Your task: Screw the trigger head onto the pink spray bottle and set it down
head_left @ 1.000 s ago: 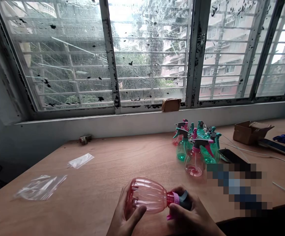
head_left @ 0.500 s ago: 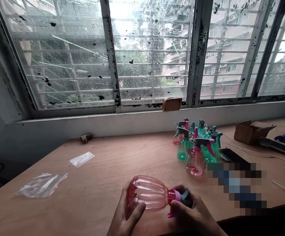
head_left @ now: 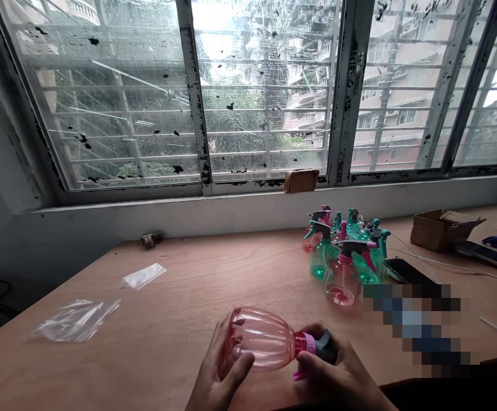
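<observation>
A clear pink spray bottle lies sideways in both hands above the near part of the table. Around its base on the left, my left hand is closed, thumb along the near side. My right hand grips the dark grey spray head and pink collar at the neck, its thumb pressed near the collar. A bit of the pink trigger shows below the right thumb. Fingers behind the bottle and spray head are partly hidden.
Several pink and green spray bottles stand in a group on the wooden table. Plastic bags lie at left. A black phone, an open cardboard box and white cables are at right. A windowed wall bounds the back.
Both hands keep the same hold on the spray bottle, which has hardly moved. The camera view has shifted very slightly.
</observation>
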{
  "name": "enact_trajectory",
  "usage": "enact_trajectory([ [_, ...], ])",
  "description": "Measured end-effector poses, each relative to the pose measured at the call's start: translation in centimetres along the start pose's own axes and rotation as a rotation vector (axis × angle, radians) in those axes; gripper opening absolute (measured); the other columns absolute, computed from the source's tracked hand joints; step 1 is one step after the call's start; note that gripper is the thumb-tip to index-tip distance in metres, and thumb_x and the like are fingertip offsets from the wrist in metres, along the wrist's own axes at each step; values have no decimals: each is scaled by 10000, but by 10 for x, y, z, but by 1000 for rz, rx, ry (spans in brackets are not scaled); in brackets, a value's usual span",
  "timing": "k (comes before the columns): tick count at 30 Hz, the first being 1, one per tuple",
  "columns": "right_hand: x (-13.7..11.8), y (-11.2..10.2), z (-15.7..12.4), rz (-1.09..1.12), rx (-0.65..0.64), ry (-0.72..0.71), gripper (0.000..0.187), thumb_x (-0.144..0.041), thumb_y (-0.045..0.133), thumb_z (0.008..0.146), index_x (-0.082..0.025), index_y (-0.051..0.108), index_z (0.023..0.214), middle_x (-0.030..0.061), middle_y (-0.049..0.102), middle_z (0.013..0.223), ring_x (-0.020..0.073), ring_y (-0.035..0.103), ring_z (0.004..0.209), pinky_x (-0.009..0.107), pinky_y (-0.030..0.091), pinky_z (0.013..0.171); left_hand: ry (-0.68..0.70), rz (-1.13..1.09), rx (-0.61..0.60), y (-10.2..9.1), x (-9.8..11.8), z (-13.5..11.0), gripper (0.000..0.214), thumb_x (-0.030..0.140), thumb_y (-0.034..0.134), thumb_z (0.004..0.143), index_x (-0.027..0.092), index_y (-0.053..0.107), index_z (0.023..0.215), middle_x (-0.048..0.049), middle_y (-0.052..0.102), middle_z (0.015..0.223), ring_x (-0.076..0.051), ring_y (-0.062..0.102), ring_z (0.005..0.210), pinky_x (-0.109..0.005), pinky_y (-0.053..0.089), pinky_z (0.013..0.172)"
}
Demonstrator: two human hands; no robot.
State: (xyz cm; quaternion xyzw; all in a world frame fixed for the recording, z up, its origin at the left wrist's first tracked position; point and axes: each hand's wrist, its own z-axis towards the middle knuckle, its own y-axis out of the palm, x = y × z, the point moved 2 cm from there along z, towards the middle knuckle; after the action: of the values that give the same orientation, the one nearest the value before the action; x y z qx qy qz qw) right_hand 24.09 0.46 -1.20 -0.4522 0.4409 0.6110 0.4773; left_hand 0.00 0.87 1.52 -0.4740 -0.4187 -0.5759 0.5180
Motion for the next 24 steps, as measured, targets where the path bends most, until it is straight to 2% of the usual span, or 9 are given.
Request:
enact_trajectory([
  [5, 3, 0, 1, 25, 17, -1, 417, -510, 828, 783, -172, 651, 949, 7, 701, 760, 190, 724, 623, 310, 605, 605, -3, -66, -29, 3, -7, -5, 833, 543, 788, 807, 349, 437, 1537, -52, 449, 1620, -349, 480, 1428, -453, 370, 1198],
  [9, 0, 1, -1, -16, 17, 16, 439, -542, 826, 771, -176, 655, 943, 10, 700, 726, 202, 723, 625, 297, 592, 581, -32, -76, -64, 0, -8, -2, 899, 572, 791, 792, 257, 417, 1546, -137, 496, 1568, -376, 508, 1392, -459, 417, 1158],
  [12, -3, 1, -1, -40, 26, 10, 451, -572, 823, 757, -180, 666, 916, 11, 695, 729, 203, 719, 620, 295, 588, 573, -86, -40, -117, -1, -7, 0, 899, 562, 772, 821, 232, 387, 1563, -151, 577, 1484, -367, 520, 1382, -436, 413, 1160],
  [16, -4, 2, -1, -29, 30, 5, 458, -580, 817, 758, -183, 660, 926, 7, 692, 729, 201, 718, 618, 299, 593, 585, -19, 1, -50, 1, -7, -1, 852, 560, 771, 815, 266, 435, 1541, -119, 494, 1574, -375, 463, 1429, -474, 320, 1219],
  [20, -3, 1, -1, -30, 33, -4, 449, -572, 817, 762, -187, 655, 927, 8, 697, 737, 202, 718, 623, 303, 596, 595, 28, 10, -32, 5, -7, -2, 883, 594, 755, 806, 274, 412, 1553, -118, 507, 1562, -389, 454, 1429, -527, 242, 1244],
  [24, -3, 1, 0, -18, 13, -15, 422, -539, 817, 779, -181, 653, 930, 5, 696, 737, 195, 724, 613, 288, 588, 584, -5, -61, -65, 5, -8, 0, 867, 578, 760, 809, 222, 438, 1531, -155, 594, 1469, -393, 529, 1370, -513, 370, 1184],
])
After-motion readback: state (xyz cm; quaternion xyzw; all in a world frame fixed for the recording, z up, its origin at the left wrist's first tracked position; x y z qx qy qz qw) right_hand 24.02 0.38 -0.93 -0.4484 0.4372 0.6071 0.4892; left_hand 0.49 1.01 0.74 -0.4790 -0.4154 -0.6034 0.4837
